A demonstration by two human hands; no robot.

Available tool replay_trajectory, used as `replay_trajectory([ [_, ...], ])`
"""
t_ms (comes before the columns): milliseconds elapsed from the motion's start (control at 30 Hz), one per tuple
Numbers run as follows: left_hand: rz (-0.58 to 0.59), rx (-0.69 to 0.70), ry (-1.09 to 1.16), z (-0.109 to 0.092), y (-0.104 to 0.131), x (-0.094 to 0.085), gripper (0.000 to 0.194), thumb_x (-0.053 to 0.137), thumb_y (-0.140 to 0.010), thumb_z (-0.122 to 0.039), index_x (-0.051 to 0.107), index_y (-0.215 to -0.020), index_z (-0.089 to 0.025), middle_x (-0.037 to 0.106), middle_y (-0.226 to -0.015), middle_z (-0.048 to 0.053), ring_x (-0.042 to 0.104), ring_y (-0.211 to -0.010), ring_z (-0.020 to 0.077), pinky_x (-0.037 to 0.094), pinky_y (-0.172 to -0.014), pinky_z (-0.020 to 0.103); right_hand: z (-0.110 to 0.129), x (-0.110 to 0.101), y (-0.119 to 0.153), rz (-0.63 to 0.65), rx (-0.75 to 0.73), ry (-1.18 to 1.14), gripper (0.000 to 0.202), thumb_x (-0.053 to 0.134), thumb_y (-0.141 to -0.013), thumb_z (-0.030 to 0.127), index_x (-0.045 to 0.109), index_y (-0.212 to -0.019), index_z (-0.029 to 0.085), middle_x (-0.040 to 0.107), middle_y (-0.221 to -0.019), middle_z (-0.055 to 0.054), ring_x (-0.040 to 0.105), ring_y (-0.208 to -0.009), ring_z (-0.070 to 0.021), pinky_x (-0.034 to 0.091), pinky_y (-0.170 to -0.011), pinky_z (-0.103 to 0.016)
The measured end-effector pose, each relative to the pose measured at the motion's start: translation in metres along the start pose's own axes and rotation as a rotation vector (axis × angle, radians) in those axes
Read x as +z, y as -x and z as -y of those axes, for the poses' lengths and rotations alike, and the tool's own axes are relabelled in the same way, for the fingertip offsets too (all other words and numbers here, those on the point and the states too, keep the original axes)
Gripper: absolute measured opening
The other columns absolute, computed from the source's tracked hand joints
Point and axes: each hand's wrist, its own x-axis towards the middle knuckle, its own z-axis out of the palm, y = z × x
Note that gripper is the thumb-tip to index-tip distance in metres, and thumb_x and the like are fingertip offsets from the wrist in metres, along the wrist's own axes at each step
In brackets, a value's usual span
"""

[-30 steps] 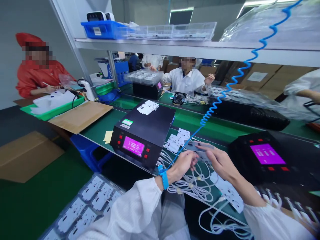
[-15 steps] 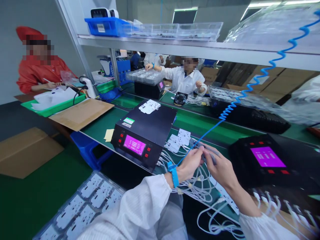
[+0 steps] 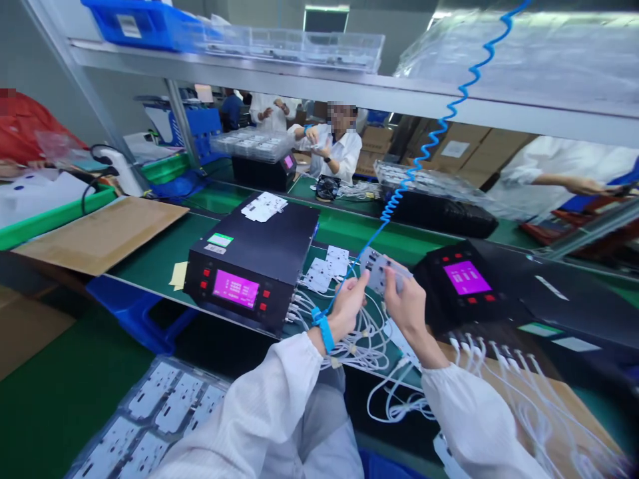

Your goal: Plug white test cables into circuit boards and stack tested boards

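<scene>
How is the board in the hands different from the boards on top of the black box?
The gray board is held up at a tilt in the right hand, but the white boards lie flat on the black box. The gray board looks darker than the white boards. Both have dark marks.

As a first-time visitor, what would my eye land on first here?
Probably the blue coiled cord, slanting from the upper right to the blue wristband. A magenta screen glows mid-left, a second screen farther right. Between them, the right hand holds a grey plate, the left hand at its edge, white cables below.
</scene>
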Motion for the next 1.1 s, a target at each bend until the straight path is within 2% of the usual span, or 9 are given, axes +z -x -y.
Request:
replay_trajectory([
  [100,0.068,0.006,-0.175,0.005,-0.003,-0.006,0.060,0.069,-0.080,-0.076,0.043,-0.071,-0.022,0.033,-0.058,-0.009,0.034,-0.054,0.0086,0.031,-0.058,0.025,-0.008,-0.002,-0.011,-0.126,0.175,0.015,0.058,0.042,-0.103,0.059,0.077,-0.096,0.013,0.079,-0.098,-0.017,0.076,-0.095,-0.0316,0.058,-0.088,-0.044],
  [200,0.107,0.067,-0.375,0.010,-0.005,-0.002,0.045,0.068,-0.089,-0.062,0.056,-0.080,-0.020,0.047,-0.063,-0.004,0.045,-0.061,0.0128,0.040,-0.065,0.029,-0.017,0.001,-0.020,-0.239,0.336,-0.087,0.067,0.045,-0.098,0.072,0.072,-0.082,0.013,0.074,-0.077,-0.012,0.072,-0.075,-0.0268,0.055,-0.070,-0.037],
  [333,0.139,0.263,-0.603,0.017,-0.006,0.011,0.018,0.061,-0.097,-0.034,0.060,-0.085,-0.021,0.060,-0.081,0.002,0.057,-0.083,0.0197,0.045,-0.088,0.035,-0.029,0.015,-0.028,-0.379,0.525,-0.402,0.070,0.059,-0.083,0.082,0.067,-0.078,0.013,0.070,-0.071,-0.006,0.065,-0.066,-0.0186,0.050,-0.058,-0.029],
  [433,0.138,0.368,-0.739,0.021,-0.006,0.017,0.020,0.050,-0.100,-0.023,0.056,-0.081,-0.022,0.061,-0.081,0.005,0.060,-0.095,0.0249,0.044,-0.101,0.041,-0.036,0.026,-0.028,-0.456,0.592,-0.556,0.069,0.067,-0.075,0.082,0.066,-0.078,0.013,0.069,-0.074,-0.005,0.065,-0.067,-0.0167,0.049,-0.055,-0.025],
  [567,0.092,0.453,-0.860,0.025,-0.010,0.019,0.015,0.048,-0.101,-0.020,0.059,-0.091,-0.017,0.064,-0.096,0.009,0.059,-0.111,0.0272,0.042,-0.108,0.049,-0.042,0.035,-0.027,-0.530,0.637,-0.662,0.061,0.071,-0.078,0.074,0.066,-0.082,0.013,0.071,-0.077,-0.004,0.069,-0.070,-0.0163,0.052,-0.054,-0.023],
  [733,0.063,0.486,-0.906,0.031,-0.019,0.020,0.021,0.040,-0.104,-0.021,0.060,-0.102,-0.017,0.066,-0.113,0.018,0.063,-0.109,0.0278,0.048,-0.099,0.041,-0.044,0.044,-0.028,-0.620,0.781,-0.814,0.042,0.069,-0.093,0.054,0.066,-0.086,0.013,0.073,-0.080,-0.003,0.072,-0.072,-0.0140,0.061,-0.067,-0.023],
  [967,0.067,0.483,-0.978,0.035,-0.026,0.022,0.024,0.039,-0.106,-0.029,0.060,-0.099,-0.019,0.071,-0.103,0.015,0.069,-0.102,0.0290,0.050,-0.091,0.038,-0.047,0.044,-0.036,-0.680,0.922,-0.862,0.026,0.056,-0.104,0.029,0.061,-0.083,0.014,0.071,-0.076,-0.001,0.071,-0.066,-0.0112,0.062,-0.064,-0.021],
  [1100,0.062,0.454,-1.020,0.035,-0.028,0.025,0.023,0.041,-0.106,-0.031,0.060,-0.102,-0.020,0.073,-0.102,0.013,0.071,-0.101,0.0281,0.052,-0.088,0.037,-0.051,0.043,-0.040,-0.686,0.967,-0.868,0.025,0.054,-0.106,0.026,0.061,-0.085,0.014,0.071,-0.076,0.000,0.071,-0.065,-0.0107,0.063,-0.066,-0.021],
])
